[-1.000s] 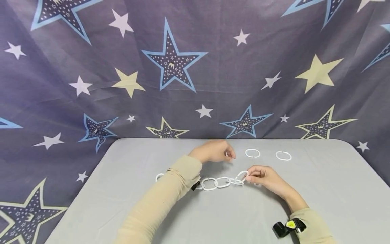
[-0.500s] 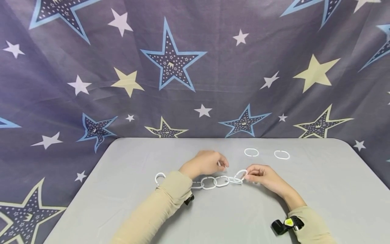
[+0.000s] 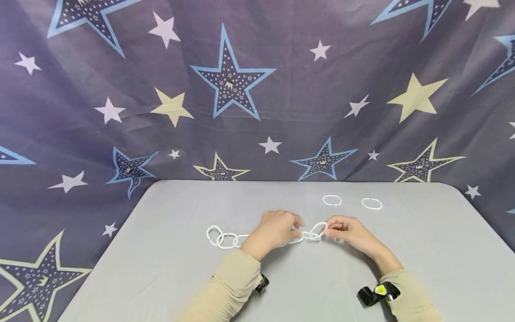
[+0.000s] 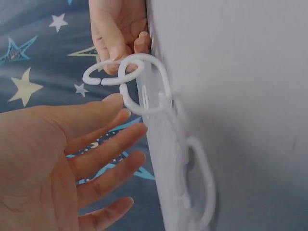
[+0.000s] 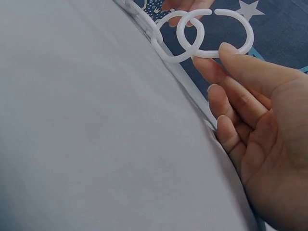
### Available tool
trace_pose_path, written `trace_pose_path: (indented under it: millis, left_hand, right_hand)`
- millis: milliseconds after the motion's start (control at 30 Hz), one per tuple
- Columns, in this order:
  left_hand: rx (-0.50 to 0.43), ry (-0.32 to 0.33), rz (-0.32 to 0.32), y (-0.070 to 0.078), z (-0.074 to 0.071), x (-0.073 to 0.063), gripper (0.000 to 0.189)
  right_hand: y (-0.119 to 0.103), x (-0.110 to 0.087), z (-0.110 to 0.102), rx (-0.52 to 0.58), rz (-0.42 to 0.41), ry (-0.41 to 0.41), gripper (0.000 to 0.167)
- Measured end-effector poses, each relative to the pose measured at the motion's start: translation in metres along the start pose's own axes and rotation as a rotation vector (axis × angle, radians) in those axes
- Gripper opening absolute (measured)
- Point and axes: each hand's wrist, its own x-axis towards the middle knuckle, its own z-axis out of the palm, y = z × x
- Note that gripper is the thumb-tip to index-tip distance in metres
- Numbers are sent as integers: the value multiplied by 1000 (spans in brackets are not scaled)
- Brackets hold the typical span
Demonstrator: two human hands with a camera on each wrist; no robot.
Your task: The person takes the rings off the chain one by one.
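Note:
A chain of white plastic C-shaped links [image 3: 227, 247] runs left to right across the table. My right hand [image 3: 350, 232] pinches its right end link [image 5: 250, 33] between thumb and forefinger, holding it tilted up. That link's gap faces upward in the right wrist view. My left hand [image 3: 273, 230] hovers over the chain, hiding its middle part in the head view. Its fingers [image 4: 113, 175] are spread and relaxed, with the thumb tip right by the second link [image 4: 167, 84] in the left wrist view. Nothing is gripped there.
Two loose white links lie toward the back right: one link [image 3: 332, 195] behind the right hand, another link [image 3: 372, 209] farther right. The grey table [image 3: 169, 286] meets a star-patterned cloth [image 3: 257, 98] along its back edge. Both wrists carry black cameras.
My left hand has come down and toward me from near the table's back edge to the chain, uncovering the chain's left end. The right hand stays put, still pinching the end link.

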Motion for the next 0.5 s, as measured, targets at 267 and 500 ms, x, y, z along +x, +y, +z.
trace_pose_path:
  millis: [267, 500]
  left_hand:
    - [-33, 66, -41, 6, 14, -1, 15]
    - [-53, 102, -74, 13, 19, -6, 4]
  right_hand:
    - [0, 0, 0, -26, 24, 28, 19]
    - [-2, 1, 3, 7, 23, 27, 21]
